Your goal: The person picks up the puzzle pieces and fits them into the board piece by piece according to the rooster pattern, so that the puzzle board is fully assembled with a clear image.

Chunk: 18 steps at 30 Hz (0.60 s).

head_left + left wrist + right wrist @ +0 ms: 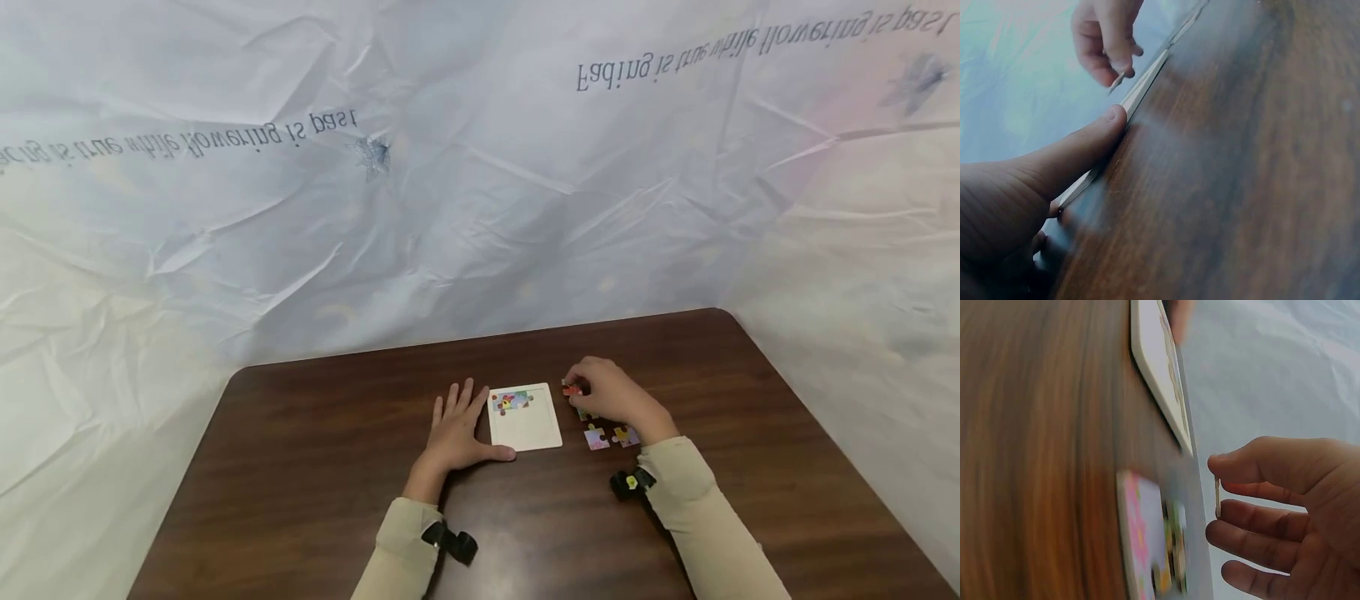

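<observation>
Your left hand (pixel 456 433) lies flat, fingers straight, on the table (pixel 300 467), thumb against the white puzzle tray's (pixel 525 429) near edge. Your right hand (pixel 611 396) pinches a red puzzle piece (pixel 572 389) just right of the tray, lifted off the table; loose pieces (pixel 611 436) lie beside your wrist.
</observation>
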Each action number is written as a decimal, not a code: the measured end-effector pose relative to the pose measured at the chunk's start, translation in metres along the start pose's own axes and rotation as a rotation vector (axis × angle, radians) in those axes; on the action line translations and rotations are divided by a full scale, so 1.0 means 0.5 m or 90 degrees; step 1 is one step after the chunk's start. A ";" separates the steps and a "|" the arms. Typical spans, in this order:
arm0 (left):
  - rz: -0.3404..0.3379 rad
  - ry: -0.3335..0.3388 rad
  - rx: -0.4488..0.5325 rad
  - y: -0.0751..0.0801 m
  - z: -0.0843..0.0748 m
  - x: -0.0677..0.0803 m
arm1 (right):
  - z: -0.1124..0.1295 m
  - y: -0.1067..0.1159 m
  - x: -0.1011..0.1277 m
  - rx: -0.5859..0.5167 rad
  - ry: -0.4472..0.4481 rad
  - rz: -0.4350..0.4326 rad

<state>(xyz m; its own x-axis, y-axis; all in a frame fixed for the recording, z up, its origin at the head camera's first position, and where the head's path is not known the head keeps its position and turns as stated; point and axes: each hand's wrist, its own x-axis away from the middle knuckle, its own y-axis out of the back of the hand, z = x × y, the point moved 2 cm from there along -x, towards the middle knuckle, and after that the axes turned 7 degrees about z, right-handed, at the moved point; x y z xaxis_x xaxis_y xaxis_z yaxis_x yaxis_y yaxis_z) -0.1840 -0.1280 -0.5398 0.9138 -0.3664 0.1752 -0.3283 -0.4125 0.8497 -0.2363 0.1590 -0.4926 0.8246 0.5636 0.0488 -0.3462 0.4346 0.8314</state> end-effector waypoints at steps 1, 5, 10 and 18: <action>0.000 -0.001 0.001 0.000 0.000 0.000 | 0.008 -0.004 -0.003 -0.002 0.006 0.003; -0.004 -0.002 0.006 0.004 0.000 -0.001 | 0.034 -0.017 -0.019 0.010 0.030 0.015; 0.001 0.002 0.005 0.007 0.000 -0.004 | 0.053 -0.026 -0.039 0.011 0.036 0.028; 0.006 0.000 0.001 0.005 0.001 -0.002 | 0.064 -0.049 -0.055 0.031 0.024 0.050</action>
<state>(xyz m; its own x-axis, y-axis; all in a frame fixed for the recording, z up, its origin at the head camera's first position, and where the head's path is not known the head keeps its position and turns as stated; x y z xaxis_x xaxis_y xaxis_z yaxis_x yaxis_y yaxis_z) -0.1858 -0.1290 -0.5382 0.9105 -0.3706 0.1836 -0.3378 -0.4103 0.8471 -0.2362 0.1100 -0.4966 0.7781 0.6211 0.0940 -0.3860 0.3546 0.8516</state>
